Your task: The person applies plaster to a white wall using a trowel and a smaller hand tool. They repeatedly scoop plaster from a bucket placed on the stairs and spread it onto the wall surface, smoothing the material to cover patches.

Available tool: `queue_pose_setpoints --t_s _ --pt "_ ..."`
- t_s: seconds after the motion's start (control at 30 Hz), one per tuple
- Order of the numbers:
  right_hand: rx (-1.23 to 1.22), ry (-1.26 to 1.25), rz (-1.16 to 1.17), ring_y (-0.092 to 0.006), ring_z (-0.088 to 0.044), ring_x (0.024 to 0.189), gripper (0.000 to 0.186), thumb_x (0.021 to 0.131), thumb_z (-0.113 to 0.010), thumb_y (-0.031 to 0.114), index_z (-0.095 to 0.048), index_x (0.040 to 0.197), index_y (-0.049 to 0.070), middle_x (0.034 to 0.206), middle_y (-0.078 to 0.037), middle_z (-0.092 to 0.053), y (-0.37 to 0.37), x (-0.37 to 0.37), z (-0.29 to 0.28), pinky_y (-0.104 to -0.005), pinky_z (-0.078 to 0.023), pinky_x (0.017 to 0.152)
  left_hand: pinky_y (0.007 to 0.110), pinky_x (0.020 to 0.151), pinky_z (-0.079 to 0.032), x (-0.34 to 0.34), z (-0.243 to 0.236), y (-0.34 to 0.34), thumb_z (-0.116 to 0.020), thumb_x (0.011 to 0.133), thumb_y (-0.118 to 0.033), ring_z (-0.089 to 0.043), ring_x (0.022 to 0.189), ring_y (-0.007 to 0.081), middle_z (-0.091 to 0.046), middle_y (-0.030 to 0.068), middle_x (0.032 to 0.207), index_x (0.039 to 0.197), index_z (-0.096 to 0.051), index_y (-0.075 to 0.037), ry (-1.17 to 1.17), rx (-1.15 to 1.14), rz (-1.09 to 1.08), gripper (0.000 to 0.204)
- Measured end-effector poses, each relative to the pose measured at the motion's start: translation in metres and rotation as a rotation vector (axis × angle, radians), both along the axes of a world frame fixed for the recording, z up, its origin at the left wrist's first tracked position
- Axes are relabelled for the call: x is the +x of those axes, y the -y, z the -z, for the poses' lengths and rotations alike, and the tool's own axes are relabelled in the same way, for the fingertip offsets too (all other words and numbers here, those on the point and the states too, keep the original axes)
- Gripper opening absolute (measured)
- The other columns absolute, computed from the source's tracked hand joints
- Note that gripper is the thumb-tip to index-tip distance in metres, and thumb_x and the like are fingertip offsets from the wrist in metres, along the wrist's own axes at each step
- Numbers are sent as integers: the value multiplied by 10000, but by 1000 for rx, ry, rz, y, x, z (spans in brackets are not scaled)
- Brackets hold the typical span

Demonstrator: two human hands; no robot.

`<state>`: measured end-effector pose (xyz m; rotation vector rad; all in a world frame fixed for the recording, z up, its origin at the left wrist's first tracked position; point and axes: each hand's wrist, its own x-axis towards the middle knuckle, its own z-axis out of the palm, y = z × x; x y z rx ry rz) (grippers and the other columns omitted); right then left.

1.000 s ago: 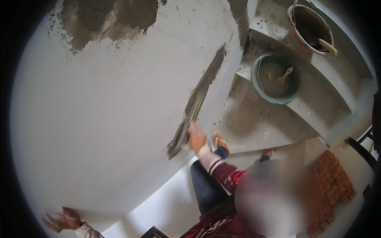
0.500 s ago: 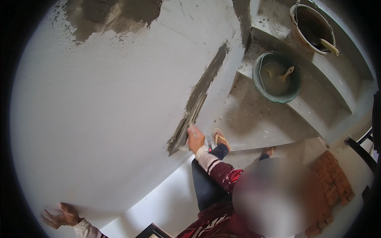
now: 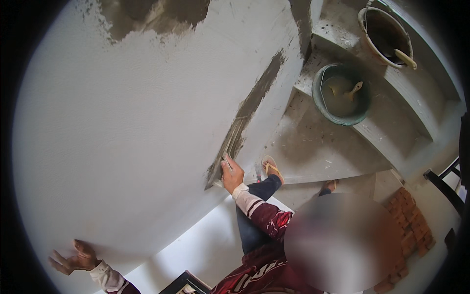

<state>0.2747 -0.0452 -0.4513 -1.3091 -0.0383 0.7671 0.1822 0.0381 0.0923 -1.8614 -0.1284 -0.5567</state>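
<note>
My right hand (image 3: pixel 232 175) is closed round the handle of a long plastering trowel (image 3: pixel 228 145). The blade lies slanting along a strip of wet grey plaster (image 3: pixel 264 83) on the white wall (image 3: pixel 137 117). At the lower left, my left hand (image 3: pixel 76 258) is open with fingers apart, close to the wall; whether the palm touches it I cannot tell. No tool shows in that hand. A larger grey plaster patch (image 3: pixel 156 17) covers part of the wall at the top.
On the steps (image 3: pixel 318 142) at the right stand a green bucket (image 3: pixel 320 105) of cloudy liquid with a brush (image 3: pixel 356 89), and a pale bucket (image 3: pixel 364 36) with a handled tool (image 3: pixel 405 59). My sandalled foot (image 3: pixel 271 168) is beside the lower step. Reddish-brown blocks (image 3: pixel 411 220) lie at the right.
My right hand and the trowel have shifted a little to the left over the plaster strip. My left hand stays at nearly the same place.
</note>
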Motion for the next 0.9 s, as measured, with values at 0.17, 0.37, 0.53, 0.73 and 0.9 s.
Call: queue_pose_setpoints --t_s 0.17,0.37,0.53,0.73,0.9 --pt "-275 202 -48 -328 -569 1225 401 986 -515 325 -627 1230 27 1303 -225 -596 -19 183 35 -422 -441 1039 420 1093 -358 -3 -1 2 -619 925 -496 -257 1309 259 -262 144 1411 1328 -471 28 14 44 -80 677" --pt "-195 171 157 -362 -670 939 463 955 -571 384 -649 1192 -6 1008 -212 -701 -22 307 32 -441 -523 813 416 1072 -390 -5 1 -2 -601 943 -474 -266 1306 261 -257 148 1401 1334 -443 39 0 48 -49 665" --pt "-174 438 2 -359 -640 865 238 919 -561 139 -670 1074 -6 952 -206 -665 -11 13 29 -490 -509 787 455 1114 -332 4 0 -5 -634 906 -525 -259 1317 299 -289 153 1398 1311 -494 26 18 10 -5 698" --pt "-516 864 -90 -364 -607 1122 419 968 -486 165 -521 1347 -13 1278 -231 -593 -23 87 46 -469 -488 958 465 1115 -321 6 -1 5 -613 909 -555 -246 1331 304 -295 154 1399 1318 -504 5 19 63 -82 701" --pt "-86 28 188 -265 -678 623 364 949 -598 260 -637 1207 7 803 -156 -698 -28 377 18 -415 -536 548 432 1097 -341 1 2 7 -562 951 -527 -246 1331 266 -285 151 1412 1330 -460 38 0 108 -99 688"
